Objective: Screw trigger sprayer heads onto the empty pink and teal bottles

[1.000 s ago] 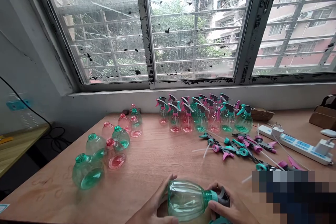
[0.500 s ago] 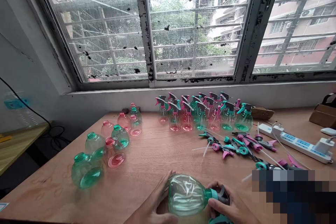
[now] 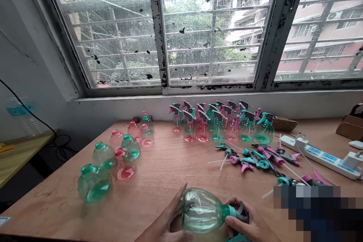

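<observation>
A clear green spray bottle (image 3: 202,211) lies on its side at the table's near edge, between my two hands. My left hand (image 3: 167,221) wraps round the bottle's base end. My right hand (image 3: 251,223) closes on the teal collar and grey trigger head (image 3: 241,211) at the bottle's neck. Several loose trigger heads (image 3: 255,159) with dip tubes lie to the right of centre. Open green and pink bottles (image 3: 113,160) without heads stand at the left.
Several finished bottles with spray heads (image 3: 221,124) stand in rows near the window sill. A white power strip (image 3: 323,157) with a plugged charger lies at the right. A cardboard box (image 3: 350,126) sits far right. The wooden table (image 3: 159,170) ends close to me.
The bottle has turned a little in my hands and sits slightly higher in view. The hands keep the same hold; nothing else on the table has moved.
</observation>
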`<state>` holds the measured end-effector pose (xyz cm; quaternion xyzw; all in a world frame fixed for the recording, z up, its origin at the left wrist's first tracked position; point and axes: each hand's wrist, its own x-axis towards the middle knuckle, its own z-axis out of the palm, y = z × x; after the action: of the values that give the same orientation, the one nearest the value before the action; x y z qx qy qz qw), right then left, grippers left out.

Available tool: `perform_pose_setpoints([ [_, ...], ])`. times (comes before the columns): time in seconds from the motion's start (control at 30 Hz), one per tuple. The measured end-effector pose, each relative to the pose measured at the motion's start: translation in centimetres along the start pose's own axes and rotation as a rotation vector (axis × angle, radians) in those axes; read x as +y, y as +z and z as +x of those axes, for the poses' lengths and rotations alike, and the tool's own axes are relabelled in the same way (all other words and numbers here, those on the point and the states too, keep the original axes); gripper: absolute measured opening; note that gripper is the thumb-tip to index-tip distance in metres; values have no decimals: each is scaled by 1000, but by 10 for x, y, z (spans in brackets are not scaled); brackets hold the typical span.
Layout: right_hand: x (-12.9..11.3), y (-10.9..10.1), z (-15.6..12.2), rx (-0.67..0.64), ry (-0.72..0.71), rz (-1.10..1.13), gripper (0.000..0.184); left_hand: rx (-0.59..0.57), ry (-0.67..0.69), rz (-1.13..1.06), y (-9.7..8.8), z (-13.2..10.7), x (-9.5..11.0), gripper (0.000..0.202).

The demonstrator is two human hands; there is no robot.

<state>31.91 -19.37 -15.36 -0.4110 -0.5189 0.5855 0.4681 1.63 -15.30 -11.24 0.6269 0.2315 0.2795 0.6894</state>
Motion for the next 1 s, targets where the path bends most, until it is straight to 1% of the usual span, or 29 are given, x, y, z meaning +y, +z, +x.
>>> perform_pose_setpoints([
  [0.1, -8, 3, -2, 12, 6, -6, 51, 11, 7, 23, 1, 1, 1, 89],
  [0.13, -9, 3, -2, 12, 9, -5, 51, 8, 11, 21, 1, 1, 1, 91],
  [0.2, -10, 4, -3, 11, 14, -7, 53, 5, 11, 11, -1, 0, -2, 103],
  [0.27, -9, 4, -3, 8, 21, -17, 53, 7, -20, -3, -3, -1, -4, 109],
  [0.37, -9, 4, -3, 14, 21, -17, 52, 35, -70, 14, -2, -3, -4, 102],
  [0.53, -9, 3, -3, 27, 19, -4, 50, 14, -13, 116, 1, 0, 1, 92],
  [0.6, -6, 2, -3, 25, 18, -5, 49, -1, -3, 120, 0, 1, 1, 96],
  [0.7, 0, -2, -2, 2, 13, -22, 48, -24, -42, 65, -3, 1, -1, 109],
  [0.8, 5, -4, -1, -33, 4, -46, 48, 0, -85, 26, -3, -1, -2, 106],
  [0.87, 5, -4, 0, -24, 6, -60, 49, 12, -59, 71, -3, -1, -2, 105],
  [0.93, 4, -3, 0, -2, 11, -79, 51, 0, -13, 127, -3, 1, -2, 103],
  [1.0, 4, -3, 0, 7, 25, -80, 53, -17, 9, 148, -4, 3, -3, 105],
])
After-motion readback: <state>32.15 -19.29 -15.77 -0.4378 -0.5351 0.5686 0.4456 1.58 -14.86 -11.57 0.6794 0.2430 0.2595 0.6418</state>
